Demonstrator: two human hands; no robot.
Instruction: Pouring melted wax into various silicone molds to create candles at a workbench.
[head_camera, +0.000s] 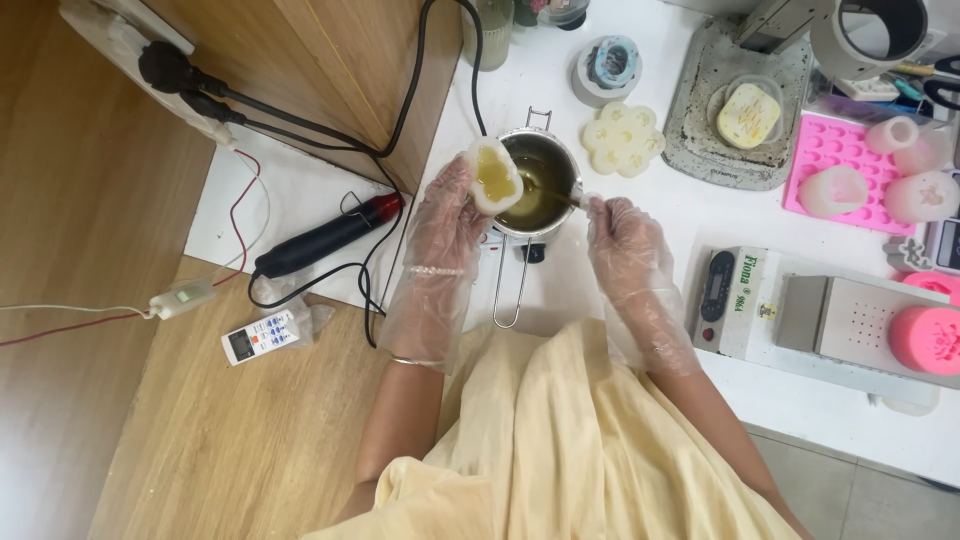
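Observation:
My left hand (447, 215), in a clear plastic glove, holds a small white silicone mold (494, 176) with yellow liquid in it, tilted over the left rim of a small steel pot (545, 180). The pot holds yellowish melted liquid and has a long wire handle pointing toward me. My right hand (620, 232), also gloved, grips a thin stirring stick (572, 197) whose far end dips into the pot's liquid.
A white flower-shaped mold (623, 139) lies behind the pot. Right of it stand a grey tray with a filled mold (747, 113), a pink mold sheet (842, 160), a scale (790, 315) and a pink mold (929, 338). At left are a heat tool (325, 236), cables and a remote (262, 336).

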